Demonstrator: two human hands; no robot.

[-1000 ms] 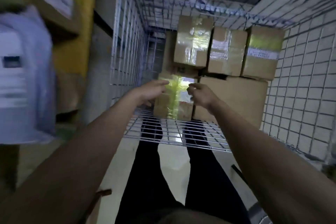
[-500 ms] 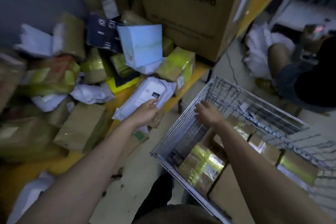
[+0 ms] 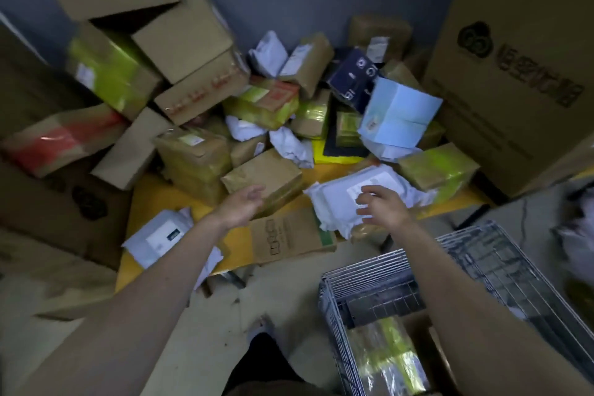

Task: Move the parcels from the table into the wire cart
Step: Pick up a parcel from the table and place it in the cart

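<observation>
A heap of parcels covers the yellow table (image 3: 180, 202). My left hand (image 3: 241, 206) is open beside a small brown taped box (image 3: 265, 178) and touches its near left side. Just over a white plastic mailer (image 3: 360, 199), my right hand (image 3: 381, 207) hovers with spread fingers and holds nothing. The wire cart (image 3: 475, 270) stands at the lower right. A taped brown box (image 3: 385, 354) lies in the cart, under my right forearm.
A large printed carton (image 3: 520, 67) stands at the right edge of the table. Big cartons (image 3: 64, 202) lean at the left. A flat brown carton (image 3: 289, 235) and a white mailer (image 3: 160, 235) lie at the table's near edge. Bare floor (image 3: 225, 305) lies between table and cart.
The view swung from the cart to the table. My right hand left the cart rim and came over the white mailer. My left hand moved from that mailer to the small brown box.
</observation>
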